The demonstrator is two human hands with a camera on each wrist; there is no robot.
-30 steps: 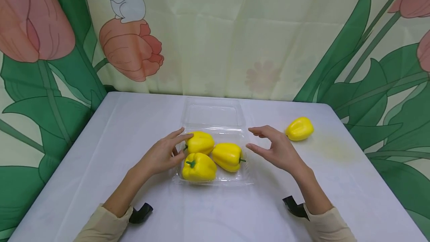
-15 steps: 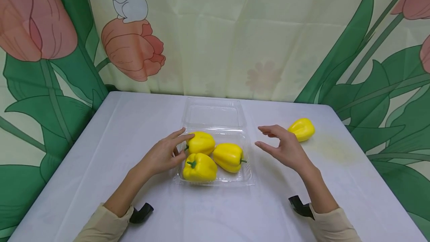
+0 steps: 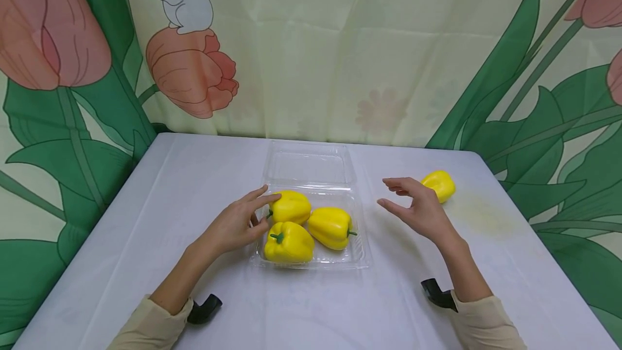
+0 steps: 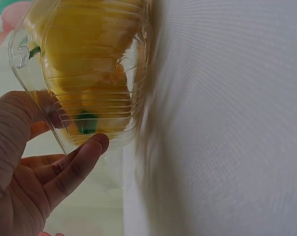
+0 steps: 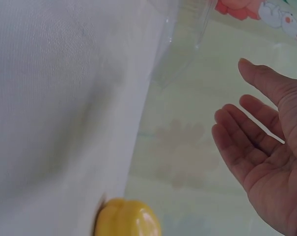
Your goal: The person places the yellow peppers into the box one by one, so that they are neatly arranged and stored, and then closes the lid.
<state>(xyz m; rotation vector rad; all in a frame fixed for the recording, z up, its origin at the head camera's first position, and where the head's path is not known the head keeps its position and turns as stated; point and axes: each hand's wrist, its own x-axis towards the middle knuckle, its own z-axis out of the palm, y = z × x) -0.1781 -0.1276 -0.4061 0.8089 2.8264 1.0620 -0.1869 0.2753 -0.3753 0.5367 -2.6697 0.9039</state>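
Note:
A clear plastic clamshell container stands on the table with its lid folded back. Three yellow bell peppers sit in it: one at the back left, one at the front left and one on the right. My left hand pinches the container's left edge, with fingers against the ribbed wall in the left wrist view. A fourth yellow bell pepper lies on the table to the right, partly hidden behind my right hand. That hand hovers with loosely bent fingers and holds nothing.
A white cloth covers the table. Behind it hangs a curtain printed with tulips and a rabbit. A black wrist mount sticks out at the left sleeve, and another black mount at the right sleeve.
My right hand has moved away from the container, to the right toward the lone bell pepper, and now covers part of it. My left hand has stayed at the container's edge.

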